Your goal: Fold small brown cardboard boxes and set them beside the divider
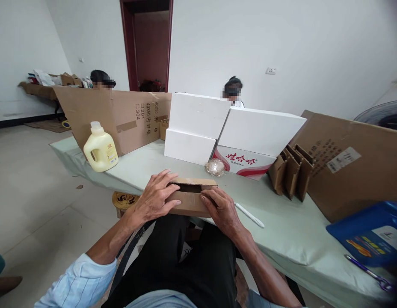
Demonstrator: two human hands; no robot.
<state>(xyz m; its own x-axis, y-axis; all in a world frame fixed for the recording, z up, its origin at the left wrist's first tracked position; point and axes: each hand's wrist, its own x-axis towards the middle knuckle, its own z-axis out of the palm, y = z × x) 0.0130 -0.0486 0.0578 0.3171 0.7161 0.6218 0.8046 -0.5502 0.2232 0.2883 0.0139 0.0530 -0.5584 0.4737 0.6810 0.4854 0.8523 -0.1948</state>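
Note:
A small brown cardboard box (190, 204) lies at the table's near edge, in front of my lap, with a dark opening along its top. My left hand (158, 194) grips its left end, fingers on the top edge and thumb along the front. At the opposite end, my right hand (222, 209) holds the box with its fingers at the opening's right corner. Beyond the box sits a roll of clear tape (215, 167). A white pen-like stick (250, 215) lies to the right of my right hand. What the box contains is hidden.
A pale yellow jug (100, 149) stands left, before a large cardboard sheet (137, 124). White boxes (198, 115) are stacked at the back. Folded cardboard pieces (291, 171), a blue jug (370, 235) and a purple pen (367, 269) are right. Two people sit behind the boxes.

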